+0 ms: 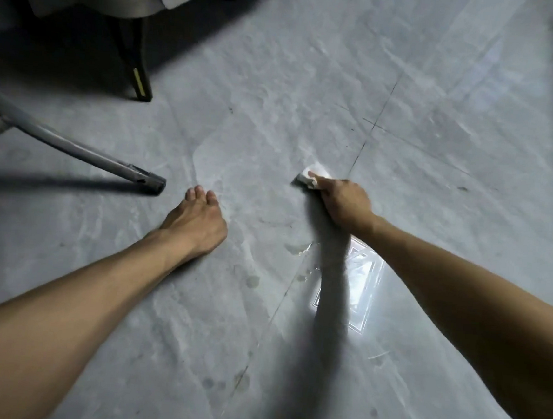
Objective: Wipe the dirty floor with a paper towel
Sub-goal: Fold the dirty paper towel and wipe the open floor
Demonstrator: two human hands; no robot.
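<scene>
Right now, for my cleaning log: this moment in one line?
right hand: grips paper towel on floor | left hand: flat on floor | wet marks: unwiped

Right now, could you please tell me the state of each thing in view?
floor: dirty, with dark smudges and small wet spots.
left hand: open, resting flat on the floor, holding nothing.
right hand: gripping the paper towel against the floor.
paper towel: crumpled, pressed on the floor.
chair leg: standing on the floor, untouched.
</scene>
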